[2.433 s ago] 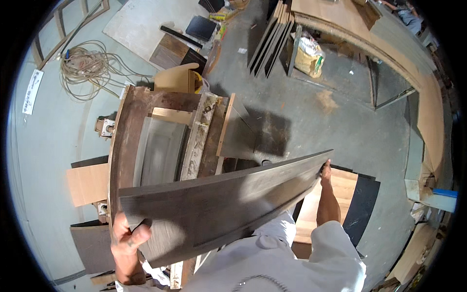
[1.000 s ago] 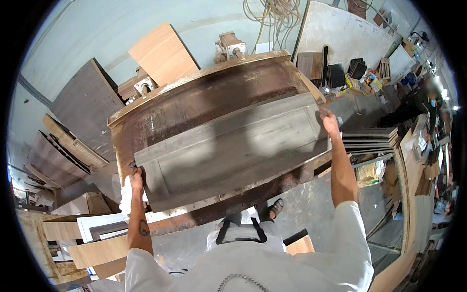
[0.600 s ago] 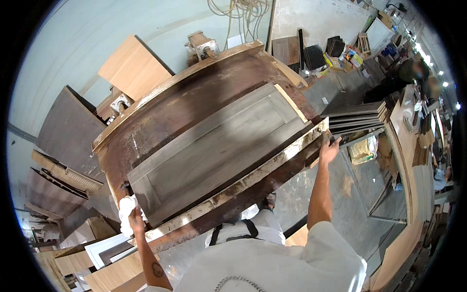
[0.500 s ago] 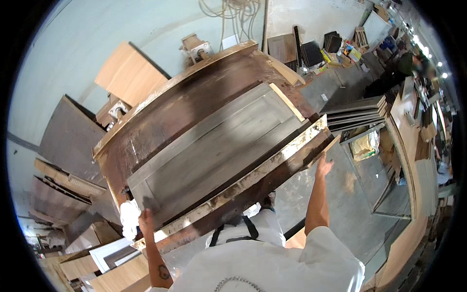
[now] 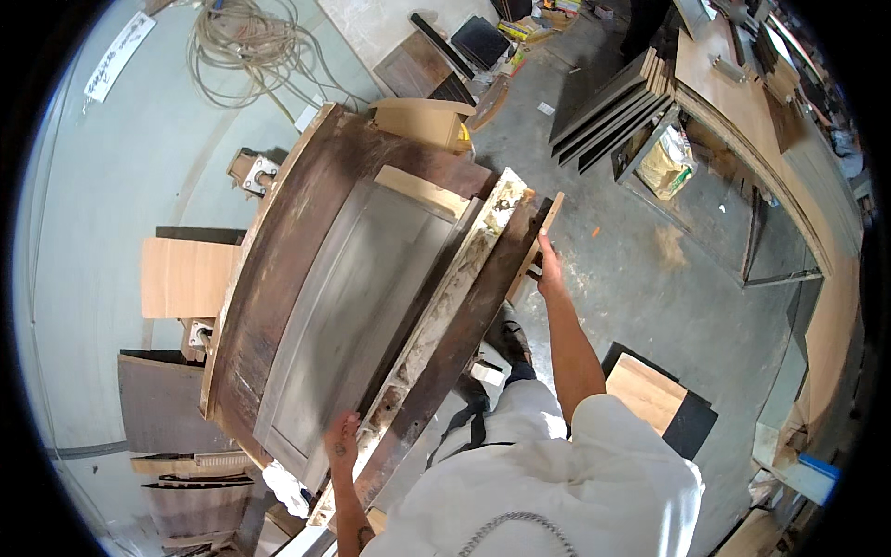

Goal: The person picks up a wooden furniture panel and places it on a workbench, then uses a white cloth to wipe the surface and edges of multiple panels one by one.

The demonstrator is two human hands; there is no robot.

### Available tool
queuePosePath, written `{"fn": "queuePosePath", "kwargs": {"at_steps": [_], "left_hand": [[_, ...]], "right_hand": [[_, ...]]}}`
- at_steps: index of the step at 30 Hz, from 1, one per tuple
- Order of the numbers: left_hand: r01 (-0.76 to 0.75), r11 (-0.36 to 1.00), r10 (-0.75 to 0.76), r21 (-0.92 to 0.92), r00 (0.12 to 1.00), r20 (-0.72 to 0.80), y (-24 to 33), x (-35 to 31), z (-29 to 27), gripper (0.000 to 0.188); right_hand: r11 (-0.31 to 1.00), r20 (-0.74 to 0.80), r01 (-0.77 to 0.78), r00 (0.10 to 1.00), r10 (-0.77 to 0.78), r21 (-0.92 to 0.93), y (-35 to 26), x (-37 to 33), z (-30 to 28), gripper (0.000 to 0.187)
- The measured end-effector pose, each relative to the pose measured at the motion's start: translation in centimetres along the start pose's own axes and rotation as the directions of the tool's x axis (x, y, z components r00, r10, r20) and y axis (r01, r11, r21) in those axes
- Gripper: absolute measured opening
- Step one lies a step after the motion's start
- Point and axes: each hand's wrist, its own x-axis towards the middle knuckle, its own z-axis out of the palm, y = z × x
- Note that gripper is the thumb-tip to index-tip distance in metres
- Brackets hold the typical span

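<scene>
Head view: grey panel (image 5: 357,306) lies flat in the dark frame (image 5: 278,269). Left hand (image 5: 342,444) presses its near edge, fingers spread, clasping nothing. Right hand (image 5: 548,269) grips the frame's far end. Best seat both ends evenly.

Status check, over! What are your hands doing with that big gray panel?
Left hand flat on gray panel. Right hand gripping frame's far end. Panel lying in frame. Nothing on top.
</scene>
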Motion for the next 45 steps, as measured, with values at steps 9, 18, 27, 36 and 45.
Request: {"fn": "queuePosePath", "kwargs": {"at_steps": [9, 18, 27, 36, 45], "left_hand": [[-0.484, 0.875, 0.451, -0.002, 0.814, 0.366, 16.3, 5.5, 15.3, 0.064], [-0.296, 0.859, 0.419, -0.418, 0.876, 0.239, 26.1, 6.0, 18.4, 0.041], [0.153, 0.020, 0.173, -0.988, 0.973, 0.154, 27.4, 5.9, 0.3, 0.050], [0.003, -0.534, 0.049, -0.846, 0.998, -0.028, 12.7, 4.8, -7.2, 0.057], [-0.106, -0.635, -0.184, -0.766, 0.983, 0.017, 2.0, 10.1, -7.7, 0.057]], "right_hand": [[0.969, 0.073, 0.021, 0.996, -0.040, 0.247, -5.3, -9.6, -2.5, 0.099], [0.657, 0.448, 0.379, 0.507, -0.736, 0.652, -18.7, -33.1, 4.3, 0.087], [0.296, -0.100, 0.801, 0.287, -0.953, -0.520, -12.5, -28.4, 2.3, 0.058], [0.034, 0.076, 0.314, 0.332, -0.940, -0.949, -7.3, -25.4, 0.0, 0.076], [0.172, 0.427, 0.671, 0.626, -0.652, -0.722, -11.8, -7.5, 17.0, 0.073]]}}
